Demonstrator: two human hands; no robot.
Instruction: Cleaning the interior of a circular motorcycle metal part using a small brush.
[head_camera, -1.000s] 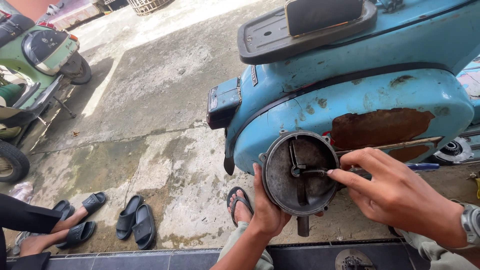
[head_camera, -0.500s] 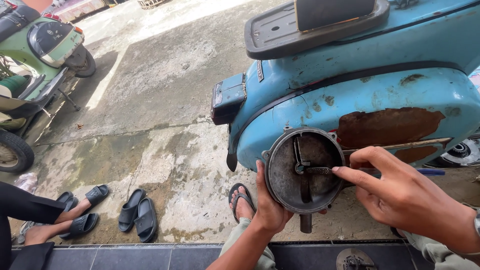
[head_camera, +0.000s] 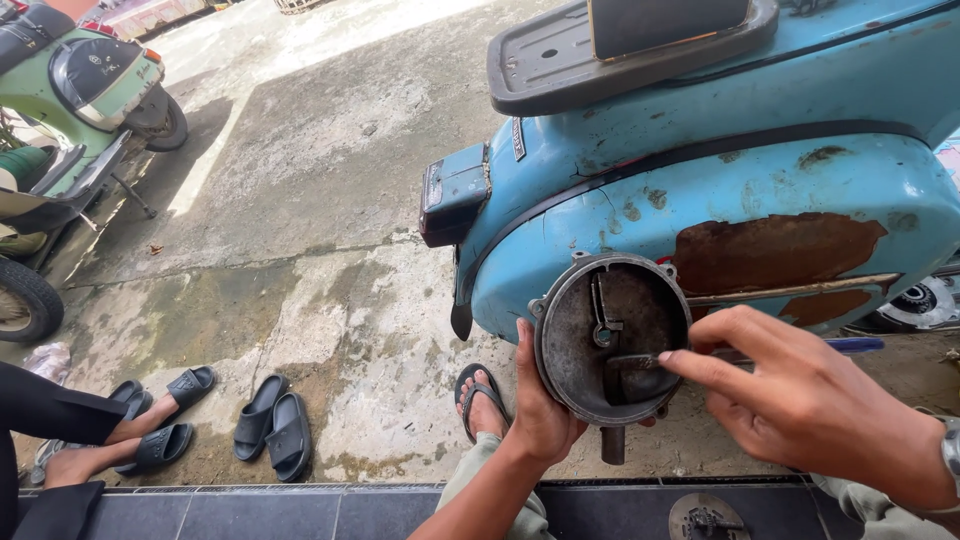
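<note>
My left hand (head_camera: 540, 405) is clamped on the housing (head_camera: 612, 338), a round, dirty metal bowl with a short stub at the bottom; the palm cups its left rim from behind and the thumb lies along the edge, so the open face tilts toward me. My right hand (head_camera: 810, 400) comes in from the right with its fingers pinched together on a thin tool (head_camera: 640, 360), whose dark tip reaches into the bowl near the middle; a blue handle (head_camera: 850, 346) shows past the knuckles, though I cannot tell whether it belongs to the same tool. A watch (head_camera: 950, 455) sits on that wrist. Inside the housing a small lever stands upright by the centre. The housing is held in the air just in front of the blue scooter (head_camera: 760, 170), low against its rusted side panel, with a chrome strip (head_camera: 800, 290) running right behind it. The scooter's tail light (head_camera: 452, 195) juts out to the left, and a grey rack (head_camera: 560, 60) sits on top. Below my hands I see my own foot in a sandal (head_camera: 480, 395) on the stained concrete floor (head_camera: 300, 200), and a dark tiled step (head_camera: 300, 510) along the bottom edge. Further left lies an empty pair of black sandals (head_camera: 272, 425), and beside them another person's feet (head_camera: 140, 430) in sandals. A green scooter (head_camera: 80, 85) stands at the far left, well apart.
</note>
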